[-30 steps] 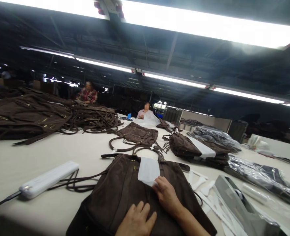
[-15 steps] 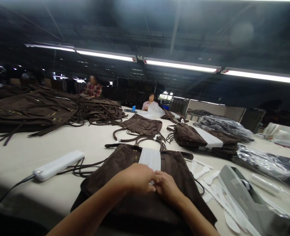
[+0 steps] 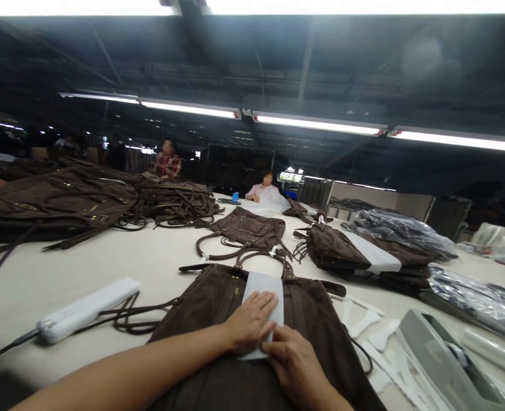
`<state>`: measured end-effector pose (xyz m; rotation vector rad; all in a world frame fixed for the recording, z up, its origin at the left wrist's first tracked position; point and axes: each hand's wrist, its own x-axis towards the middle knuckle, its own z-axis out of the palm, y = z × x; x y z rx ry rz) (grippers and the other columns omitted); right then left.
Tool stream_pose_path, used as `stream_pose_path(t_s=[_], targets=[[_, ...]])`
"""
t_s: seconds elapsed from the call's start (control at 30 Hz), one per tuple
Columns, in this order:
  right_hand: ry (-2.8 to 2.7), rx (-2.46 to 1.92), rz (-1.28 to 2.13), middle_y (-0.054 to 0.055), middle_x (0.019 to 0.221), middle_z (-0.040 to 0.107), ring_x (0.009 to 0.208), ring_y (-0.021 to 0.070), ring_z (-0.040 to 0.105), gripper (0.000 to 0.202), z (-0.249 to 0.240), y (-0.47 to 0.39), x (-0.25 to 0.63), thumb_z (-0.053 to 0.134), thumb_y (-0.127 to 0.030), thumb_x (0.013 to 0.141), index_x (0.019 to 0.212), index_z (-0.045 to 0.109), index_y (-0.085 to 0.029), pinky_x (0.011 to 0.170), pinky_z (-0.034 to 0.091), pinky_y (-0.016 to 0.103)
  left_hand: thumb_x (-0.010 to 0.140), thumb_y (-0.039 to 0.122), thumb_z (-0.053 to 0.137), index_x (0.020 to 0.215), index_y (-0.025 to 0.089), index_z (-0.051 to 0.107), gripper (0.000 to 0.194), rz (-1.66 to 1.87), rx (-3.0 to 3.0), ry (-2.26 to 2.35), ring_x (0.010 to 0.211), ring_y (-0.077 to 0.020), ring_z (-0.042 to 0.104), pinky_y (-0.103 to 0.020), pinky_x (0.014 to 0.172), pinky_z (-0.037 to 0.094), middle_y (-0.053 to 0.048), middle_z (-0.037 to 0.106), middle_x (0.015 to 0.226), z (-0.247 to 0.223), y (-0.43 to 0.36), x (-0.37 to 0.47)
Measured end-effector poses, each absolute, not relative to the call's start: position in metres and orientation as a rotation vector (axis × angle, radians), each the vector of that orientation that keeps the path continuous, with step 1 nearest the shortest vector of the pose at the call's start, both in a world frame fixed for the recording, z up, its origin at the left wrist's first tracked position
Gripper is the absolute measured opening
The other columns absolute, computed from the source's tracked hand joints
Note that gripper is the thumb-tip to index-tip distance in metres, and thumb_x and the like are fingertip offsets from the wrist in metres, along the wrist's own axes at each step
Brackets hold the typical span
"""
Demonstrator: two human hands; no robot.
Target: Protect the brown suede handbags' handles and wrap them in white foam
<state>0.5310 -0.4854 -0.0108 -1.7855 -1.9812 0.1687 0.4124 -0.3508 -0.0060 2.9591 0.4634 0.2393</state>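
Observation:
A dark brown handbag (image 3: 211, 302) lies flat in front of me with its looped handles pointing away. Down its middle runs a white paper strip (image 3: 263, 281). My left hand (image 3: 252, 319) rests flat on this strip with its fingers stretched out. At the strip's lower right edge, my right hand (image 3: 293, 359) has its fingers bent and closed on the paper, close to the left thumb. Both hands cover part of the strip's lower half.
A white power strip (image 3: 87, 308) with a black cable lies left. To the right are a grey tape dispenser (image 3: 444, 359) and white paper cutouts (image 3: 363, 322). More brown bags (image 3: 55, 197) are piled at left. A co-worker (image 3: 261, 188) sits across the table.
My left hand has gone from bent fingers near the right hand to lying flat on the strip. The right hand stays at the strip's lower edge. The view has shifted slightly.

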Motion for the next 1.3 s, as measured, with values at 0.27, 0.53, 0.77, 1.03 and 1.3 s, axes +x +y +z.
stream_pose_path(t_s=[0.27, 0.53, 0.77, 1.03, 1.3], targets=[[-2.011, -1.799, 0.291, 0.001, 0.084, 0.065, 0.084, 0.0153, 0.06, 0.02, 0.01, -0.5, 0.527, 0.057, -0.016, 0.088, 0.086, 0.075, -0.025, 0.077, 0.04, 0.025, 0.098, 0.049, 0.03, 0.15, 0.01, 0.024, 0.066, 0.258, 2.776, 0.563, 0.148, -0.0225, 0.007, -0.041, 0.121, 0.006, -0.013, 0.013, 0.16, -0.016, -0.345, 0.414], [-1.87, -1.616, 0.612, 0.001, 0.076, 0.064, 0.075, 0.0127, 0.06, 0.014, 0.014, -0.496, 0.531, 0.064, -0.014, 0.085, 0.081, 0.076, -0.018, 0.069, 0.041, 0.022, 0.096, 0.049, 0.037, 0.148, 0.009, 0.03, 0.066, 0.246, 2.767, 0.491, 0.148, -0.0262, 0.01, -0.044, 0.121, 0.006, -0.016, 0.019, 0.158, -0.009, -0.339, 0.41], [-1.754, -1.486, 0.792, 0.004, 0.079, 0.07, 0.075, 0.0158, 0.063, 0.011, 0.013, -0.495, 0.528, 0.069, -0.018, 0.082, 0.085, 0.079, -0.016, 0.069, 0.045, 0.024, 0.094, 0.045, 0.045, 0.148, 0.012, 0.031, 0.065, 0.184, 2.749, 0.461, 0.147, -0.0285, 0.012, -0.045, 0.12, 0.013, -0.018, 0.019, 0.158, 0.0, -0.347, 0.397], [-1.692, -1.413, 0.902, 0.005, 0.097, 0.074, 0.093, 0.0195, 0.067, 0.018, 0.014, -0.491, 0.522, 0.067, -0.009, 0.078, 0.085, 0.079, -0.02, 0.088, 0.048, 0.028, 0.089, 0.048, 0.051, 0.15, 0.006, 0.02, 0.081, 0.095, 2.79, 0.345, 0.147, -0.0334, 0.005, -0.049, 0.119, 0.014, -0.023, 0.007, 0.158, -0.002, -0.349, 0.395], [-1.832, -1.631, 0.589, 0.002, 0.075, 0.066, 0.072, 0.0142, 0.062, 0.012, 0.007, -0.504, 0.526, 0.067, -0.019, 0.085, 0.086, 0.078, -0.021, 0.068, 0.044, 0.023, 0.087, 0.044, 0.054, 0.15, 0.006, 0.022, 0.081, -0.002, 2.729, 0.24, 0.147, -0.0318, 0.006, -0.044, 0.119, 0.017, -0.021, 0.007, 0.158, 0.001, -0.35, 0.385]])
